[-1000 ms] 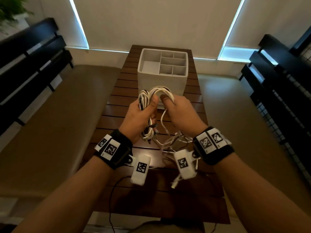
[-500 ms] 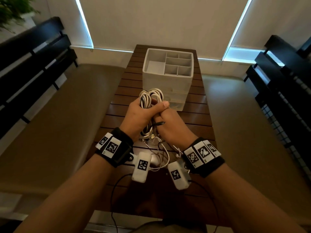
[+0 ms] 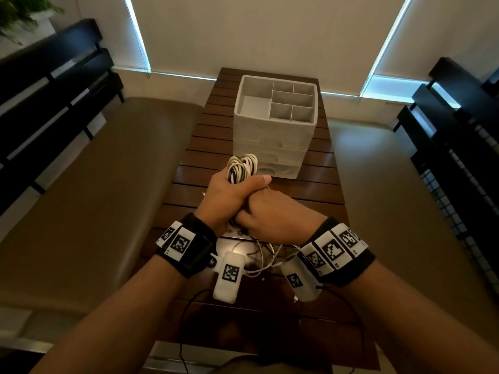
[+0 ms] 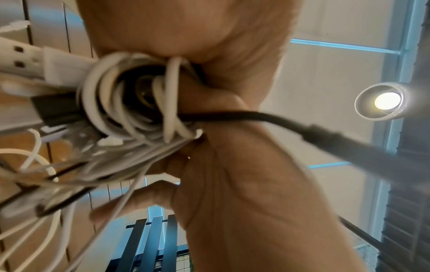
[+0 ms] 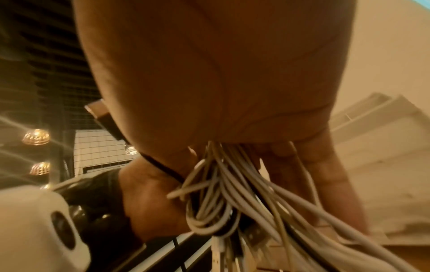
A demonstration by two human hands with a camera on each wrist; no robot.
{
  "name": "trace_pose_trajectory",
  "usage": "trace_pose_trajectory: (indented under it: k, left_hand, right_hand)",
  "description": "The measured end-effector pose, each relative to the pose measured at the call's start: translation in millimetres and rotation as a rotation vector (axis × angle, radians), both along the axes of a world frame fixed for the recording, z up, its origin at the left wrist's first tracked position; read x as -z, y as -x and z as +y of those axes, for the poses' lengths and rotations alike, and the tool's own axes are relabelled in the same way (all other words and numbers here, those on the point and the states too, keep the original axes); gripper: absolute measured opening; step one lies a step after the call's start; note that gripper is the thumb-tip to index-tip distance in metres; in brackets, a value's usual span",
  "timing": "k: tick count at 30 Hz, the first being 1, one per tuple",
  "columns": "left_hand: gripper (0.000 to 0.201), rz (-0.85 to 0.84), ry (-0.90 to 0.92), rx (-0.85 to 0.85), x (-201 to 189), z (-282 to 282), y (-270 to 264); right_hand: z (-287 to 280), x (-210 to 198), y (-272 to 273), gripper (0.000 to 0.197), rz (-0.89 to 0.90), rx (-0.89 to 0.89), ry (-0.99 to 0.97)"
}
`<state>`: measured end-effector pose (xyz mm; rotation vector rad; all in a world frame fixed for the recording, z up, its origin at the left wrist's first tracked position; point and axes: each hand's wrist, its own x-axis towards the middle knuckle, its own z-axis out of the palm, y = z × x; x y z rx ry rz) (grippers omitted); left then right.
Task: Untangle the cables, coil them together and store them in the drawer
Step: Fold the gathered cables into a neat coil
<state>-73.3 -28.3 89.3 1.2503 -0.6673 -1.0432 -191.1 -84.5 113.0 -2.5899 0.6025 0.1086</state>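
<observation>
A coiled bundle of white and black cables (image 3: 242, 168) sticks up out of my left hand (image 3: 232, 195), which grips it in a fist above the wooden table. My right hand (image 3: 270, 214) presses against the left from the right, fingers curled around the lower strands. In the left wrist view the coil's loops (image 4: 130, 103) and USB plugs show beside the palm. Below the right palm, in the right wrist view, hang several white strands (image 5: 223, 193). Loose cable ends (image 3: 266, 261) trail down between my wrists. The white drawer unit (image 3: 272, 136) stands just beyond, its drawers shut.
The slatted wooden table (image 3: 189, 168) runs away from me, with tan cushioned benches (image 3: 94, 198) on both sides. Black slatted backrests (image 3: 48, 85) flank the benches. The drawer unit's top is an open tray with several compartments (image 3: 278, 102).
My right hand dropped from the top of the coil to its lower part and closed on the strands beside the left hand. The dangling loose cable has grown shorter.
</observation>
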Motion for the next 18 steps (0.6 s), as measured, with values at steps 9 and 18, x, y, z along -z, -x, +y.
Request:
trace_pose_trajectory:
  k: [9, 18]
  left_hand:
    - [0.013, -0.098, 0.075, -0.072, -5.4, -1.0, -32.1]
    - [0.015, -0.192, 0.159, 0.191, -11.4, -2.6, -8.2]
  right_hand:
    - [-36.6, -10.1, 6.9, 0.021, -0.516, 0.383, -0.196]
    - [-32.3, -59.3, -49.0, 0.066, -0.867, 0.385, -1.094]
